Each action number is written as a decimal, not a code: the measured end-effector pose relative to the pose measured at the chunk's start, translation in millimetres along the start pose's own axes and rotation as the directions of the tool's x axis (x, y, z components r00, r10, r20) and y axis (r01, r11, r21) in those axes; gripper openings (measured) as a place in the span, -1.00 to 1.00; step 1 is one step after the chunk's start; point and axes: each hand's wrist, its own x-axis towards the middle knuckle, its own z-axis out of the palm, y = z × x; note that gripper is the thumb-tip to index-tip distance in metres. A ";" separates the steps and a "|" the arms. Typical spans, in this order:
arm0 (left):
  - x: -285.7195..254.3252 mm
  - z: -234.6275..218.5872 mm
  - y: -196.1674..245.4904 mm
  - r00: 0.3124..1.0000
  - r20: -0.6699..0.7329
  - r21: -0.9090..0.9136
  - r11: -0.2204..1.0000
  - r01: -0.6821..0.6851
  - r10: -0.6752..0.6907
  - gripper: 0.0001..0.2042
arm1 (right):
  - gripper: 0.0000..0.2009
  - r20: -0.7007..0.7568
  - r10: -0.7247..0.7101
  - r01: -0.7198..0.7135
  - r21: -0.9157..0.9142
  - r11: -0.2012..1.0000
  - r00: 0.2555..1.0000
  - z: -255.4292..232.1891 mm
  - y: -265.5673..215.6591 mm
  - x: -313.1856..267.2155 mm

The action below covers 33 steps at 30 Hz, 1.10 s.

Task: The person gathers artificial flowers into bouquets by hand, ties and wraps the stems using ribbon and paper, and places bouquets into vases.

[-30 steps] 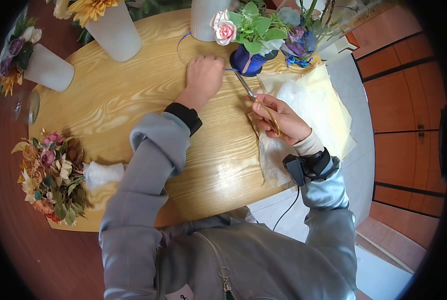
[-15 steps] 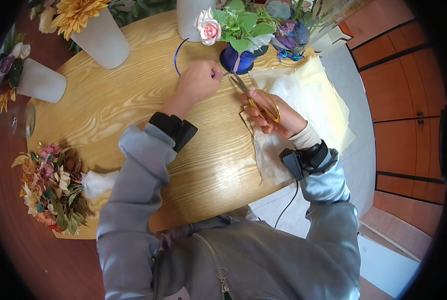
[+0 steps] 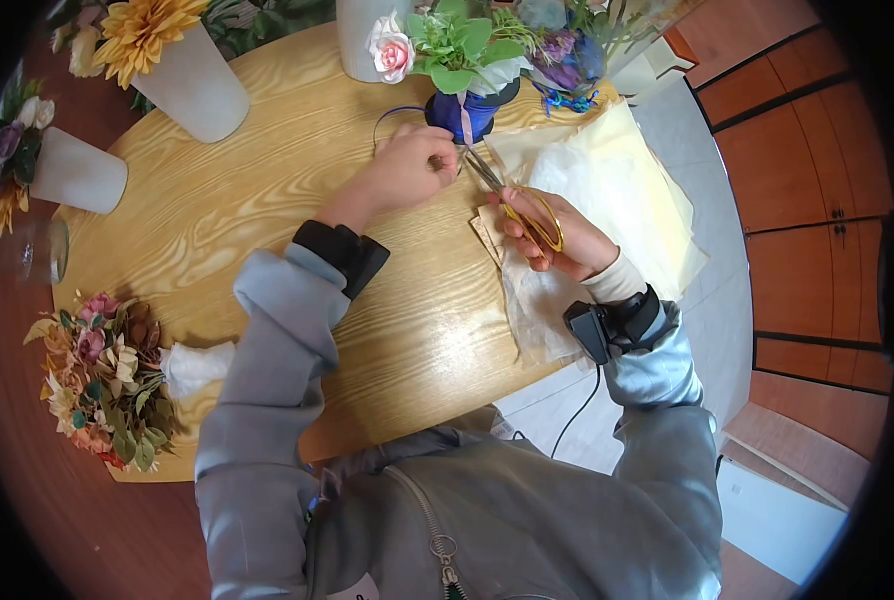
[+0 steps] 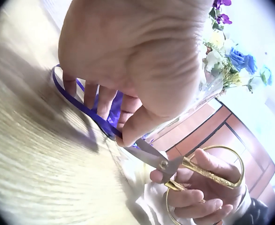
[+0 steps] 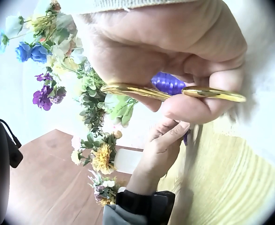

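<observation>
The left hand (image 3: 407, 168) pinches a blue ribbon (image 4: 79, 104) between thumb and fingers, beside a spool of blue ribbon (image 3: 454, 118) near the table's far edge. A loop of the ribbon curves out past the left hand. In the right hand (image 3: 557, 235) are gold-handled scissors (image 3: 485, 172), held by their finger loops. Their blades reach to the left fingertips; in the left wrist view the blades (image 4: 144, 154) stand partly apart close to the pinched ribbon. Whether the ribbon lies between the blades cannot be told.
White and cream wrapping sheets (image 3: 642, 190) lie right of the hands. A flower bouquet (image 3: 107, 380) with a white-wrapped stem lies at the left. White vases (image 3: 192, 90) stand along the far left edge. A pink rose (image 3: 392, 52) with green leaves is above the spool.
The left hand has drawn back from its first place, with the ribbon pinched, and now lies just by the spool. The scissors, opened partly, have stayed near its fingertips.
</observation>
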 end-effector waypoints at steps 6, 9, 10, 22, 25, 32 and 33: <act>-3.4 6.1 -7.0 0.997 0.024 0.165 0.983 -0.075 0.072 -0.94 | -0.64 -0.042 -0.020 0.021 0.019 1.000 0.999 -3.0 0.8 -3.8; -4.9 6.0 -4.2 0.998 0.031 0.193 0.979 -0.065 0.060 -0.95 | -0.65 -0.079 -0.001 0.001 -0.001 1.000 0.997 -4.1 -0.7 -5.3; -4.9 5.0 -2.6 0.997 0.035 0.192 0.979 -0.068 0.063 -0.95 | -0.65 -0.089 0.009 -0.011 -0.022 1.000 0.996 -4.6 -1.5 -5.1; -5.5 -4.9 3.5 0.991 0.135 0.179 0.983 -0.048 0.023 -0.97 | -0.70 -0.064 -0.001 -0.001 -0.038 0.999 0.998 -11.0 -0.9 7.4; -5.3 -6.0 4.6 0.989 0.150 0.185 0.982 -0.039 0.011 -0.97 | -0.71 -0.071 -0.005 0.002 -0.040 0.999 0.997 -10.8 -0.9 7.3; -4.5 -5.7 2.8 0.986 0.164 0.182 0.982 -0.040 0.010 -0.96 | -0.71 -0.063 -0.021 0.019 -0.019 1.000 0.998 -12.2 1.3 8.6; -4.5 -5.6 2.5 0.987 0.162 0.179 0.983 -0.041 0.012 -0.96 | -0.71 -0.065 -0.025 0.023 -0.025 0.999 0.998 -12.3 1.6 8.9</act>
